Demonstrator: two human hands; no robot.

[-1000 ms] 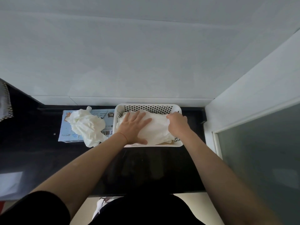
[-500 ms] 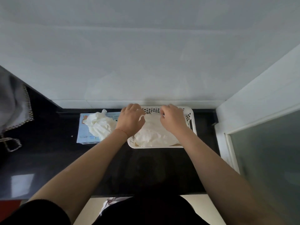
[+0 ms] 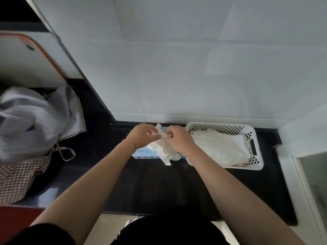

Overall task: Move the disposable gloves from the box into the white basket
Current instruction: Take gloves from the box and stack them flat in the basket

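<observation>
Starting at the far left, we see a checked cloth bag (image 3: 26, 156) sitting on the dark surface (image 3: 159, 188), well apart from the work and no part of it. Moving right, we come to our left hand (image 3: 141, 137), hovering over the box (image 3: 143, 153), its fingers curled and pinching the upper end of a crumpled bunch of gloves (image 3: 166, 152). The box lies flat against the back wall, mostly hidden under the hands and the bunch; only its pale blue front edge shows. Just beside the left hand, our right hand (image 3: 178, 140) pinches the same bunch from the other side, fingers curled round the thin film. The bunch hangs from both hands and drapes over the box's front, its tail touching the surface. Further right stands the basket (image 3: 254, 149), touching or nearly touching the box, with a flat heap of gloves (image 3: 219, 147) already lying inside.

We judge the step in hand to be the drawing out of another handful, with the task partly done. The next move, as we read it, calls for lifting the bunch clear of the box, keeping the trailing tail from snagging, and carrying it right over the basket's near rim onto the heap. How many gloves remain inside the box we cannot tell.
</observation>
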